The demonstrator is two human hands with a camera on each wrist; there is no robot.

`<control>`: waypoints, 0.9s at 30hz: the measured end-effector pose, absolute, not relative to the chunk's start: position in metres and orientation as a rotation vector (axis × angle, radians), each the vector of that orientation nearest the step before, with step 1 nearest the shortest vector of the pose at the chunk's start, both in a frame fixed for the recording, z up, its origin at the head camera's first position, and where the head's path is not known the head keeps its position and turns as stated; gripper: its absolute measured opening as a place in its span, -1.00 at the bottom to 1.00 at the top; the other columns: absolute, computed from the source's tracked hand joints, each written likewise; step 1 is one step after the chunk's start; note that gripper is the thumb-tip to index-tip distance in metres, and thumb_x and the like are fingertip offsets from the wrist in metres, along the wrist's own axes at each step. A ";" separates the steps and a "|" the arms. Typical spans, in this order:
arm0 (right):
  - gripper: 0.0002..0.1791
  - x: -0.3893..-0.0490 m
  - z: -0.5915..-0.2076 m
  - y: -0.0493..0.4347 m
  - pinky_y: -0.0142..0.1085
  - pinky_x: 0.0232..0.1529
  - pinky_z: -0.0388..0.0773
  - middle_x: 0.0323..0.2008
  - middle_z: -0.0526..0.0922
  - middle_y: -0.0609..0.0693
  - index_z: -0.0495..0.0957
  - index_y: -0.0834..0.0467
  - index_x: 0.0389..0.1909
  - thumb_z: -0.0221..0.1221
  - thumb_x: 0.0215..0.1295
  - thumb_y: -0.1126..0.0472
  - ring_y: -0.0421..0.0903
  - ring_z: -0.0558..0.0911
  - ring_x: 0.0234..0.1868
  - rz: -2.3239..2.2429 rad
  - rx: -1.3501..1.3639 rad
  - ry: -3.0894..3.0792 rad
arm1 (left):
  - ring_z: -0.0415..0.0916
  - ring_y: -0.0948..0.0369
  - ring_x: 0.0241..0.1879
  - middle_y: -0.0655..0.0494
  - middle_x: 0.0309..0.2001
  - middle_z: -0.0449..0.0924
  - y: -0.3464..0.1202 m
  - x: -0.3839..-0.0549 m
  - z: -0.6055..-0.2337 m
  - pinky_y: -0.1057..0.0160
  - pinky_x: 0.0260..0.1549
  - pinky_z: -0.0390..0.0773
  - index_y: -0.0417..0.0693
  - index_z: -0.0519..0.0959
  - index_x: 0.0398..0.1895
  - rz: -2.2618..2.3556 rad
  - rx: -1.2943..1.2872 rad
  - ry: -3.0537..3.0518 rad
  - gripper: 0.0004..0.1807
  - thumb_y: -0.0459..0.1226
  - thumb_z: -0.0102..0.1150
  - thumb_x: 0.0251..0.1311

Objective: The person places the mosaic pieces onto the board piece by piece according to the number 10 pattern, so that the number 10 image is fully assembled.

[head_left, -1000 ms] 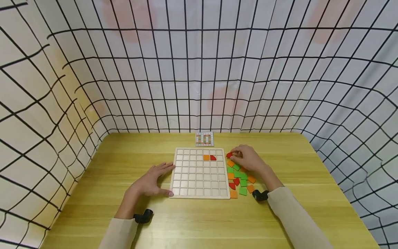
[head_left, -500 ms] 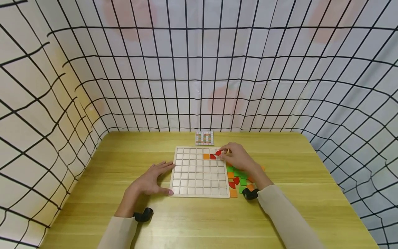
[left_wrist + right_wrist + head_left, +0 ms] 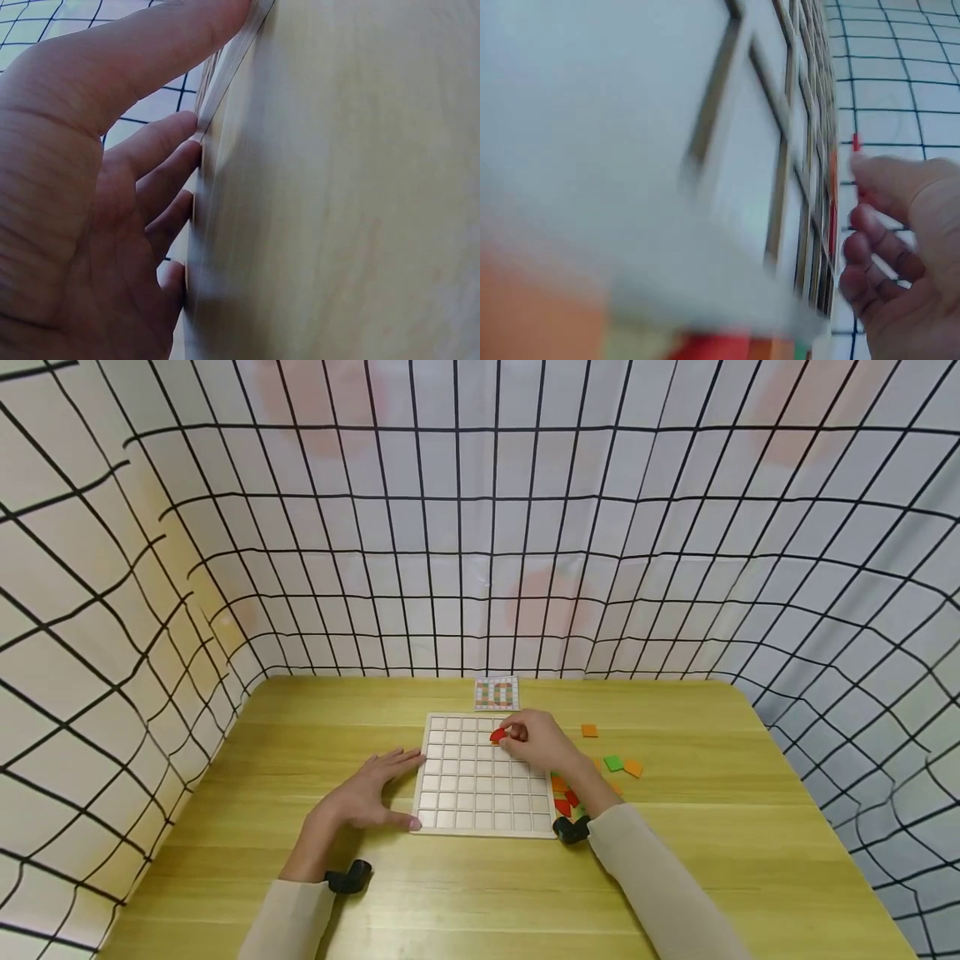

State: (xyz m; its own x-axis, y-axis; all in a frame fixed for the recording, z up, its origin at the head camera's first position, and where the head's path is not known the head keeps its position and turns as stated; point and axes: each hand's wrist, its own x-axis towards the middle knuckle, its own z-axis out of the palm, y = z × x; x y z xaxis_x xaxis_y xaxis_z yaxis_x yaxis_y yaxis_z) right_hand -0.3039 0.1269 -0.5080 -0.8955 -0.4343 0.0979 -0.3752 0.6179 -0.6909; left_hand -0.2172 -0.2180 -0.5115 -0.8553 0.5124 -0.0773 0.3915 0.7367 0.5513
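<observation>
My right hand (image 3: 538, 739) pinches a red quarter-round tile (image 3: 497, 736) between thumb and fingertips, over the upper part of the white grid board (image 3: 465, 789). In the right wrist view only a thin red edge of that tile (image 3: 856, 141) shows beyond the thumb. An orange edge peeks out just below the held tile; the hand hides the cells to its right. My left hand (image 3: 371, 793) lies at the board's left side with fingers spread, its thumb and fingertips touching the edge. The left wrist view shows that hand (image 3: 112, 180) with straight fingers against the board's rim.
Loose tiles lie right of the board, partly under the right forearm: a green tile (image 3: 613, 763), an orange tile (image 3: 589, 731), a red tile (image 3: 562, 807) and others. A small pattern card (image 3: 497, 693) lies behind the board. A black-lined white cloth (image 3: 480, 568) surrounds the table.
My right hand has carried the red tile from the pile leftward over the board. Some loose tiles at the right have spread outward. The left hand stays at the board's edge.
</observation>
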 end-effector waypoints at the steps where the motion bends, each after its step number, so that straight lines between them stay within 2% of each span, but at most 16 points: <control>1: -0.72 -0.304 -0.509 0.125 -0.31 -0.30 0.52 -0.32 0.60 -0.07 0.71 0.12 0.04 0.34 0.37 0.15 -0.12 0.50 -0.35 -1.135 -0.684 2.759 | -0.09 -0.10 0.65 0.09 0.64 0.10 -0.218 -0.217 -0.511 -0.29 0.60 -0.18 0.16 0.21 0.62 0.786 0.717 2.714 0.17 0.21 0.56 -0.07; 12: -0.70 -0.307 -0.514 0.111 -0.32 -0.39 0.37 -0.39 0.54 -0.07 0.72 0.04 0.07 0.32 0.39 0.04 -0.13 0.41 -0.44 -1.036 -0.660 2.779 | -0.10 -0.08 0.66 0.11 0.64 0.10 -0.217 -0.217 -0.511 -0.28 0.61 -0.20 0.17 0.21 0.62 0.798 0.716 2.708 0.17 0.21 0.56 -0.08; 19: -0.70 -0.308 -0.514 0.108 -0.33 -0.43 0.31 -0.39 0.51 -0.05 0.71 0.05 0.09 0.30 0.40 0.08 -0.14 0.36 -0.47 -0.991 -0.679 2.798 | -0.10 -0.06 0.66 0.15 0.65 0.08 -0.218 -0.218 -0.512 -0.25 0.62 -0.21 0.20 0.18 0.63 0.771 0.713 2.713 0.18 0.24 0.53 -0.07; 27: -0.70 -0.309 -0.512 0.106 -0.35 -0.48 0.27 -0.41 0.51 -0.05 0.71 0.05 0.10 0.28 0.41 0.09 -0.18 0.31 -0.56 -0.982 -0.674 2.800 | -0.09 -0.11 0.65 0.07 0.64 0.10 -0.218 -0.217 -0.510 -0.29 0.60 -0.20 0.13 0.21 0.62 0.792 0.725 2.708 0.16 0.21 0.54 -0.06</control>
State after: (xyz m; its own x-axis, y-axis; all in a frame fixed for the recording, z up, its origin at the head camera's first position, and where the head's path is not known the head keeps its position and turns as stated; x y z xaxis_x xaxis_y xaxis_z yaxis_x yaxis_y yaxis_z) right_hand -0.3087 0.1062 -0.5124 -0.8972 -0.4384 0.0525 -0.3751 0.6942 -0.6143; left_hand -0.2175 -0.2179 -0.5097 -0.8517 0.5184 -0.0771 0.3952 0.7319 0.5551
